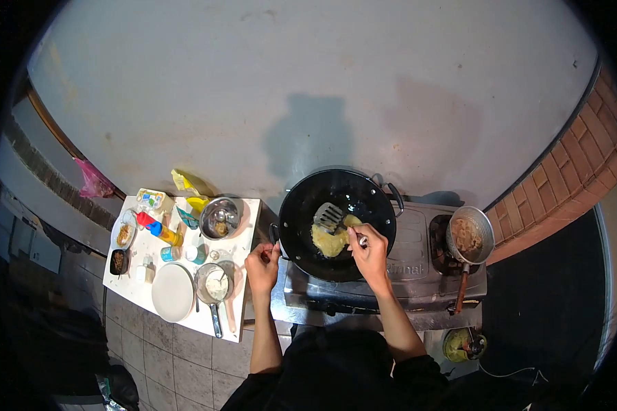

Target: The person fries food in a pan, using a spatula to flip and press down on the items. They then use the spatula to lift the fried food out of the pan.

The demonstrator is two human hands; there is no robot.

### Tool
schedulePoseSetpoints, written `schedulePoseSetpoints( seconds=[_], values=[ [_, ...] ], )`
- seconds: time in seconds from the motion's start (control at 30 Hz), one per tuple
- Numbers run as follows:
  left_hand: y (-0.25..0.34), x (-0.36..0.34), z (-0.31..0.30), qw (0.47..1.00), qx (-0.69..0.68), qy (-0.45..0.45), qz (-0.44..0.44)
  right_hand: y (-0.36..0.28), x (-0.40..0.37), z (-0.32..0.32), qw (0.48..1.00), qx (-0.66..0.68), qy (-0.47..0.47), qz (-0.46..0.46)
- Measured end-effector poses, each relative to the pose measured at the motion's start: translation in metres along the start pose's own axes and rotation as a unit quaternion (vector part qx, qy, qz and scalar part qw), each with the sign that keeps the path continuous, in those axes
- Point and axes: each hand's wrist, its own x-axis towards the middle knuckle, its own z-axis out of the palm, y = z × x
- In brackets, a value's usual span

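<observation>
A black wok [301, 260] sits on the stove, with a flattened yellow piece of food [329, 243] and shiny oil inside. My right hand [370, 257] is closed round the handle of a slotted spatula [330, 215]. The spatula's metal head lies over the upper part of the food. At the wok's left side, my left hand [262, 267] is closed with its fingertips at the wok handle [274, 233].
On the right of the stove [411, 236] stands a saucepan [472, 236] of brownish food, its wooden handle toward me. The white table [185, 325] at left bears a plate [173, 293], a metal bowl [219, 219], a small pan of white powder [214, 282] and several bottles.
</observation>
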Motion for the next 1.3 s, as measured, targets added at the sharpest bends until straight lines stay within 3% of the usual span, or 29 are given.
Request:
schedulePoseSetpoints(
  seconds=[0.17,0.47,0.53,1.07,1.13,1.3],
  values=[
    [0.004,-0.001,-0.001,1.000,-0.008,-0.003,-0.004,0.004,0.000,-0.002,0.998,-0.046,0.010,-0.049],
    [0.003,-0.002,0.000,1.000,-0.003,0.002,-0.002,0.003,-0.005,0.003,0.999,-0.019,-0.005,-0.030],
    [0.004,-0.002,0.000,1.000,-0.013,0.006,0.010,-0.003,-0.005,0.002,1.000,-0.012,-0.019,0.012],
    [0.003,-0.002,0.000,1.000,-0.013,-0.001,-0.007,-0.012,-0.013,-0.004,0.999,0.015,-0.029,0.014],
    [0.003,-0.003,0.000,0.999,0.002,0.018,0.041,-0.019,-0.014,-0.005,0.996,0.053,-0.038,0.055],
    [0.005,-0.003,-0.001,1.000,-0.012,0.009,0.017,-0.014,-0.015,-0.005,0.999,0.028,-0.034,0.024]
  ],
)
